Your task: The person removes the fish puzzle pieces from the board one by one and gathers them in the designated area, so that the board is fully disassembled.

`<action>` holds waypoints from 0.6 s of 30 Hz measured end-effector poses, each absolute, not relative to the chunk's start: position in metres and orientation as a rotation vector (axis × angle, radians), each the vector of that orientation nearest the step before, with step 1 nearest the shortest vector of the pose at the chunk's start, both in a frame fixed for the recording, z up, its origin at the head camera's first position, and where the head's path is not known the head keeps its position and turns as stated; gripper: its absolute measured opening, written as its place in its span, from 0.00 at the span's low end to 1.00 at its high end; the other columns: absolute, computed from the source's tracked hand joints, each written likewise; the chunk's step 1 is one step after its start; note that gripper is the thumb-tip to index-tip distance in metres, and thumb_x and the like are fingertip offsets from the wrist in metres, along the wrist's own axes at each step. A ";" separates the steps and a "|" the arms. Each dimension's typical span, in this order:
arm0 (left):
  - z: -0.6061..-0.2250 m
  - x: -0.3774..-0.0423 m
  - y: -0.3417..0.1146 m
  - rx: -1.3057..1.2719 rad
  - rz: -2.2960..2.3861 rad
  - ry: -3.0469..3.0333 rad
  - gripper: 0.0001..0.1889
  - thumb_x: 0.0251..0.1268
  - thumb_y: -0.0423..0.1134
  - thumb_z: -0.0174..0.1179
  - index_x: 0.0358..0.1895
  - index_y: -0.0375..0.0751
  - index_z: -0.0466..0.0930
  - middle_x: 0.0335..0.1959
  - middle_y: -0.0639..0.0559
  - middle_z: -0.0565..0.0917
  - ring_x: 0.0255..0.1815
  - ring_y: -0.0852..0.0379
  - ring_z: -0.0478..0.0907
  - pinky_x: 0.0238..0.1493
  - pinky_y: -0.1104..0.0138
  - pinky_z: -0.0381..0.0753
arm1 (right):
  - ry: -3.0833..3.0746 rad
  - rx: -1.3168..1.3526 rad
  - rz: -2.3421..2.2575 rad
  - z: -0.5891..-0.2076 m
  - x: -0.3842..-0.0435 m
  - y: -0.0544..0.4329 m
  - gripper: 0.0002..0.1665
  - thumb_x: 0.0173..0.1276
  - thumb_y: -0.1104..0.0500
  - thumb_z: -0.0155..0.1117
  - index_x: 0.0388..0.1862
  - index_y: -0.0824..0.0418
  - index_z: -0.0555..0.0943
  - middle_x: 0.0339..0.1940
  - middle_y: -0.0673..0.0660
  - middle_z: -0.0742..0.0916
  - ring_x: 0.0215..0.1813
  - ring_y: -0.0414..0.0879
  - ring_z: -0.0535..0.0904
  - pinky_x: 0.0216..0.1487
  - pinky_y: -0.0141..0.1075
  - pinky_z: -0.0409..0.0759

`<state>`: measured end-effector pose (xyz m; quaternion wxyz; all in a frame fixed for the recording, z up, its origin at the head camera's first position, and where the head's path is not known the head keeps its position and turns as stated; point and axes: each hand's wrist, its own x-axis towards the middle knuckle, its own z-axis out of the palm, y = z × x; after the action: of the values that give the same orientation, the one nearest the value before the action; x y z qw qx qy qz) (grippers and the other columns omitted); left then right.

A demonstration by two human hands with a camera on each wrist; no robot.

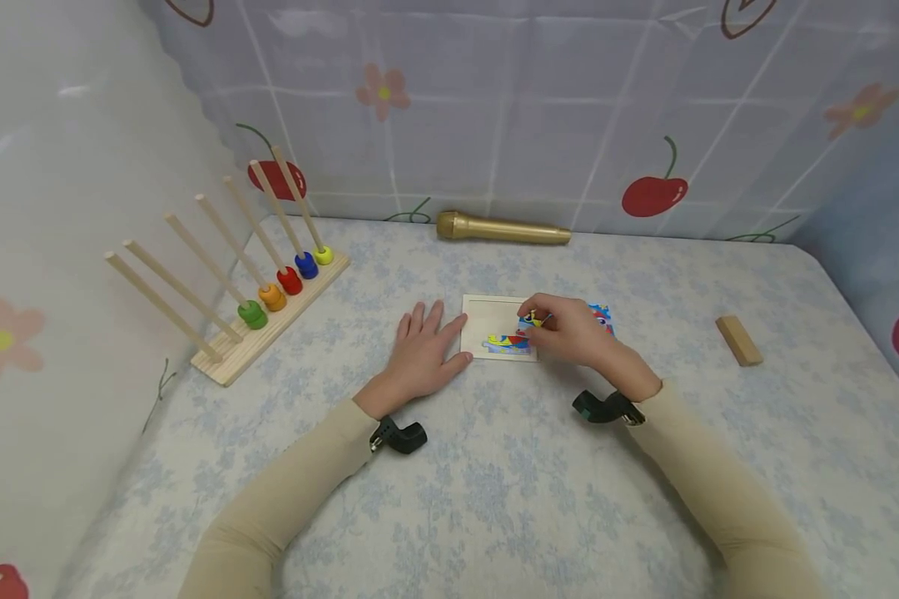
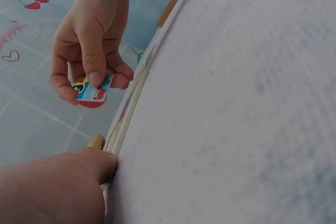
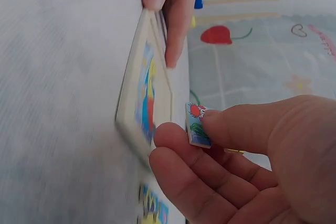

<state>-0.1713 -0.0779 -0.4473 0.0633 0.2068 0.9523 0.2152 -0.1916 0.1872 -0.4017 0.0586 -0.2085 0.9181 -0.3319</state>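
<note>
My right hand (image 1: 573, 333) pinches a small jigsaw puzzle piece (image 3: 196, 129) between thumb and fingers, just above a pale wooden puzzle tray (image 1: 487, 314). A red crab and green weed on blue show on the piece in the right wrist view. Several fitted pieces, or one printed part (image 1: 504, 343), lie in the tray's lower right area; I cannot tell which. With fingers spread, my left hand (image 1: 419, 353) rests on the table, its thumb and index finger touching the tray's left edge. Loose colourful pieces (image 1: 603, 316) lie right of the tray, partly behind my right hand.
A wooden peg rack (image 1: 270, 329) with coloured rings stands at the left. Behind the tray lies a gold toy microphone (image 1: 502, 230). A small wooden block (image 1: 738, 340) lies at the right. A printed curtain (image 1: 494, 108) hangs along the table's back edge.
</note>
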 end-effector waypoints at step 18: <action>-0.448 -0.171 -0.079 0.631 0.648 2.864 0.34 0.77 0.56 0.52 0.81 0.49 0.59 0.84 0.33 0.48 0.85 0.30 0.35 0.80 0.37 0.39 | 2.731 -0.423 -1.034 -0.409 -0.181 0.226 0.21 0.67 0.66 0.70 0.57 0.67 0.78 0.42 0.64 0.90 0.33 0.44 0.87 0.37 0.31 0.82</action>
<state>-0.1710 -0.0785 -0.4476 0.0693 0.2096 0.9513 0.2153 -0.1807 0.2258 -0.4089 0.0952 -0.1427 0.9214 -0.3488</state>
